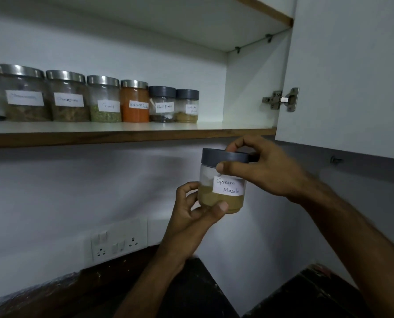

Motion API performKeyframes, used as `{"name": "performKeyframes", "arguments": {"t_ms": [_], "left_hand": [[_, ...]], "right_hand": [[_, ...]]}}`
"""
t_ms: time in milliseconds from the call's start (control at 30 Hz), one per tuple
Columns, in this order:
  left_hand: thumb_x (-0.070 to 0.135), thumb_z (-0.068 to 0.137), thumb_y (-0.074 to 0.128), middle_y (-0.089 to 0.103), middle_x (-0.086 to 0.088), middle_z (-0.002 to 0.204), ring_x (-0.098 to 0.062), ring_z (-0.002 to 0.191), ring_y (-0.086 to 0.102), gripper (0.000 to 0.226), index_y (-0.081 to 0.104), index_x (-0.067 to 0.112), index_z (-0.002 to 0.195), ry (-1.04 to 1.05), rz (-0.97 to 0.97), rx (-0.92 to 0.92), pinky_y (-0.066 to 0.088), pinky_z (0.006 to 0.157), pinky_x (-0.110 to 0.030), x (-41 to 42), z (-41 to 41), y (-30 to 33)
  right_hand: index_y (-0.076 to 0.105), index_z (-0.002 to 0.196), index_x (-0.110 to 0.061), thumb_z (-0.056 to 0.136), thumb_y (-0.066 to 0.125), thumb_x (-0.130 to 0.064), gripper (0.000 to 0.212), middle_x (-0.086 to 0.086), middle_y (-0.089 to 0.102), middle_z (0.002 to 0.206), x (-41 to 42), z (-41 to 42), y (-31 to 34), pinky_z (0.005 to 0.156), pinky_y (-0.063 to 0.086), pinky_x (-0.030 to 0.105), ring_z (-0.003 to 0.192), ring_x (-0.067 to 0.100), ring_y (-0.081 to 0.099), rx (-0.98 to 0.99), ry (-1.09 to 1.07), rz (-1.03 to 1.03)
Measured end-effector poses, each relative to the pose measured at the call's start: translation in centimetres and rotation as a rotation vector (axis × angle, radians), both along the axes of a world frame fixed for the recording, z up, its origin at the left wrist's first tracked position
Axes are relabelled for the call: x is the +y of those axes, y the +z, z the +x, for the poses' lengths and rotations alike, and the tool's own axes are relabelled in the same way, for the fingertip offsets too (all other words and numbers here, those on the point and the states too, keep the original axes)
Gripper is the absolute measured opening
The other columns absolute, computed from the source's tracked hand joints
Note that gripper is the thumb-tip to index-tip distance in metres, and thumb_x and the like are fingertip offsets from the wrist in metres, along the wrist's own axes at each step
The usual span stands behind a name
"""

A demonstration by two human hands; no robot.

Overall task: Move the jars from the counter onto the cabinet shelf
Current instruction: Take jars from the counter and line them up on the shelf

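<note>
I hold a small clear jar [221,198] with a grey lid and a label reading "Garam Masala", just below the cabinet shelf [237,129]. My left hand [196,210] grips its lower body from the left. My right hand [262,166] grips its lid and upper part from the right. On the shelf stands a row of labelled jars: two with grey lids, the coriander jar [187,106] at the right end and the black pepper jar [162,104], then a red chilli jar [134,101], a fennel jar [104,99] and larger steel-lidded jars [68,96] further left.
The shelf has bare room to the right of the coriander jar, up to the cabinet side wall [249,88]. The open cabinet door [352,76] hangs at the right with its hinge [281,99]. A switch and socket plate [118,244] sits on the wall above the dark counter [122,294].
</note>
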State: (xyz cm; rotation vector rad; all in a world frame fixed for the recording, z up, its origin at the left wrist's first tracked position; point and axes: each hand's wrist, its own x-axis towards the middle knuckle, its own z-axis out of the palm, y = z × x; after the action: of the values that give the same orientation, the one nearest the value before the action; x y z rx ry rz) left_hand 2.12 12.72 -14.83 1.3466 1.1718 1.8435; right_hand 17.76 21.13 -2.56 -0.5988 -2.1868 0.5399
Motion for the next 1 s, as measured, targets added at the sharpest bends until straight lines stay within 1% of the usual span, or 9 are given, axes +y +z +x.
{"name": "performKeyframes", "arguments": {"t_ms": [67,167,267,433,500,633,767,900,1000], "left_hand": [[0.049,0.067,0.086,0.061,0.03,0.122,0.008,0.11,0.062,0.061,0.051,0.053,0.117,0.075,0.008,0.183,0.054,0.076,-0.008,-0.2,-0.7,2.6],[0.046,0.072,0.081,0.058,0.03,0.131,0.015,0.118,0.055,0.072,0.044,0.048,0.134,0.155,0.085,0.433,0.054,0.083,-0.012,-0.3,-1.4,7.4],[0.043,0.078,0.078,0.054,0.02,0.143,0.009,0.125,0.054,0.083,0.034,0.036,0.149,0.212,0.152,0.621,0.051,0.097,-0.02,-0.2,-1.4,11.9],[0.039,0.086,0.073,0.053,0.012,0.147,-0.005,0.131,0.053,0.079,0.03,0.035,0.152,0.373,0.143,0.904,0.049,0.104,-0.031,2.3,-1.0,18.0],[0.037,0.088,0.072,0.054,0.009,0.147,-0.01,0.131,0.054,0.077,0.031,0.032,0.152,0.441,0.081,0.98,0.049,0.105,-0.034,4.0,-1.4,20.0],[0.036,0.087,0.071,0.059,0.002,0.143,-0.017,0.126,0.058,0.069,0.041,0.025,0.148,0.608,-0.086,1.083,0.049,0.104,-0.033,8.2,-4.1,23.6],[0.032,0.088,0.067,0.055,0.002,0.146,-0.022,0.127,0.057,0.064,0.043,0.026,0.147,0.775,-0.299,1.259,0.049,0.103,-0.039,11.6,-7.9,26.1],[0.032,0.086,0.065,0.052,-0.001,0.148,-0.026,0.131,0.052,0.068,0.038,0.028,0.149,0.926,-0.523,1.382,0.047,0.103,-0.042,13.7,-11.5,27.5],[0.03,0.088,0.065,0.051,-0.006,0.148,-0.027,0.131,0.051,0.07,0.037,0.023,0.151,0.963,-0.689,1.45,0.047,0.102,-0.041,14.3,-13.4,27.9]], "right_hand": [[0.064,0.099,-0.032,0.076,0.079,-0.045,0.031,-0.011,0.06,0.113,0.3,0.6,1.8,0.064,0.05,0.015,0.095,0.008,0.063,0.031,-0.02,0.034],[0.064,0.102,-0.03,0.08,0.077,-0.043,0.029,-0.008,0.064,0.115,1.3,1.4,5.2,0.071,0.053,0.023,0.095,0.01,0.067,0.124,-0.004,0.065],[0.065,0.103,-0.025,0.08,0.076,-0.039,0.029,-0.004,0.067,0.11,2.9,1.6,8.5,0.07,0.05,0.025,0.094,0.014,0.068,0.225,0.012,0.098],[0.064,0.1,-0.02,0.08,0.074,-0.038,0.028,-0.004,0.062,0.105,7.2,-0.3,12.9,0.063,0.045,0.023,0.088,0.012,0.062,0.304,0.011,0.181],[0.062,0.098,-0.021,0.08,0.075,-0.036,0.026,-0.006,0.062,0.098,9.6,-1.5,13.8,0.064,0.047,0.023,0.087,0.01,0.061,0.274,0.005,0.202],[0.061,0.091,-0.021,0.077,0.076,-0.033,0.024,-0.001,0.066,0.091,15.0,-4.5,13.6,0.063,0.049,0.026,0.08,0.012,0.064,0.171,0.0,0.187],[0.063,0.092,-0.02,0.077,0.076,-0.031,0.023,0.008,0.063,0.105,20.5,-7.2,12.4,0.062,0.046,0.025,0.087,0.019,0.065,0.119,0.003,0.099],[0.061,0.091,-0.025,0.08,0.072,-0.032,0.017,0.001,0.057,0.106,24.3,-9.5,12.0,0.067,0.047,0.027,0.089,0.017,0.061,0.13,-0.014,0.119],[0.061,0.094,-0.029,0.082,0.071,-0.035,0.016,-0.003,0.063,0.103,25.8,-10.6,12.4,0.072,0.054,0.032,0.091,0.019,0.063,0.025,-0.083,0.216]]}}
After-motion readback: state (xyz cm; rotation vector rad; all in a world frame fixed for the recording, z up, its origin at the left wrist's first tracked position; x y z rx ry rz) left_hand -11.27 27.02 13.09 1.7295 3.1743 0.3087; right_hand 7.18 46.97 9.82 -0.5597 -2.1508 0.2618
